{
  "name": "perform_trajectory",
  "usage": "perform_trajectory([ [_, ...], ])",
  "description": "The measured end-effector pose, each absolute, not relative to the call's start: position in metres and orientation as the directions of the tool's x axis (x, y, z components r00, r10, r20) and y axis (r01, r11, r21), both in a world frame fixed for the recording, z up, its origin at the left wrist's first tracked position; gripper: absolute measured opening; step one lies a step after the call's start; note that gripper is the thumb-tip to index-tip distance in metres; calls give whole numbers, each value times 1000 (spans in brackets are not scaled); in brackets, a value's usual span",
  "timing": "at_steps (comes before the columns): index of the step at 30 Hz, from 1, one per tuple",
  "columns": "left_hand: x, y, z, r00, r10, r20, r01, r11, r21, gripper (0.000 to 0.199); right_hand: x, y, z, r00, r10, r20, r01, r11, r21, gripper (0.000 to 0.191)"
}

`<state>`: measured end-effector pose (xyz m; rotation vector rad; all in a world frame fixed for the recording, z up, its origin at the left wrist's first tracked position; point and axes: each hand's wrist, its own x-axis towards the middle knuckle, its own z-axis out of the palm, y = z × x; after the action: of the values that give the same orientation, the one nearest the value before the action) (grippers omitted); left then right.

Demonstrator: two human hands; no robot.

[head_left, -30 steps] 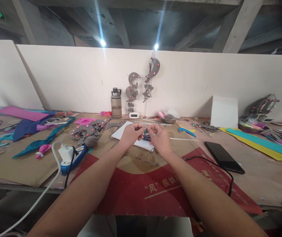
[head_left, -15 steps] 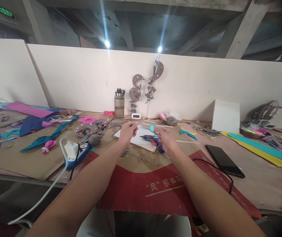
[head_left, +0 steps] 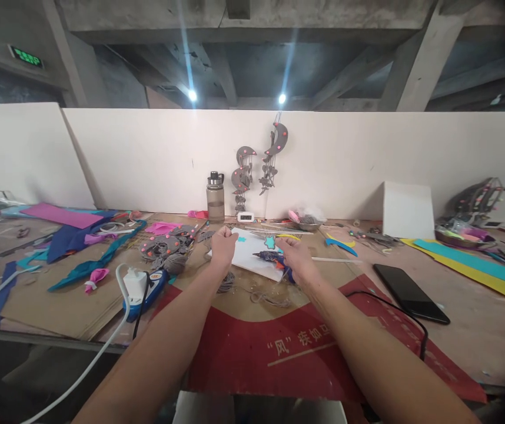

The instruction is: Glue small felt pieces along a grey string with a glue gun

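My left hand (head_left: 223, 247) is closed in a pinch above the left side of a white sheet (head_left: 252, 270); what its fingers hold is too small to make out. Beside its fingertips is a small turquoise piece (head_left: 242, 239). A turquoise star with a grey edge (head_left: 270, 242) is at the fingertips of my right hand (head_left: 297, 256), which is pinched shut on it. Below the star, a dark blue glue gun (head_left: 271, 257) lies partly over the sheet, its rear hidden by my right hand. Loose grey yarn (head_left: 270, 296) is in front of the sheet.
A water bottle (head_left: 215, 197) and a small digital clock (head_left: 246, 217) stand at the back. A power strip (head_left: 146, 294) with a white plug is on the left. A black phone (head_left: 410, 293) lies on the right. Grey moon hangings (head_left: 278, 139) hang on the white board.
The view has tilted up slightly, so the scene sits lower. The star now shows a grey edge, and a turquoise piece has come into view beside my left fingertips. Both hands stay pinched.
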<state>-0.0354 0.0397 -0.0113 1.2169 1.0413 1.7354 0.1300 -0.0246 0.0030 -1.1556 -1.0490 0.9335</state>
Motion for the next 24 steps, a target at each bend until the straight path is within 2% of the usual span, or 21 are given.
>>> perform_trajectory([
  [7, -41, 48, -15, -269, 865, 423, -42, -449, 893, 40, 130, -18, -9, 249, 949, 193, 12, 196, -981, 28],
  [16, -41, 48, -18, -289, 851, 439, -48, -471, 881, 38, 128, -18, -11, 283, 942, 182, 33, 180, -983, 28],
  [22, -38, 43, -13, -292, 877, 382, -114, -428, 897, 38, 128, -16, -15, 275, 946, 174, 15, 176, -984, 33],
  [24, -36, 40, -10, -287, 906, 312, -159, -366, 917, 38, 128, -15, -17, 258, 952, 167, 17, 168, -986, 33],
])
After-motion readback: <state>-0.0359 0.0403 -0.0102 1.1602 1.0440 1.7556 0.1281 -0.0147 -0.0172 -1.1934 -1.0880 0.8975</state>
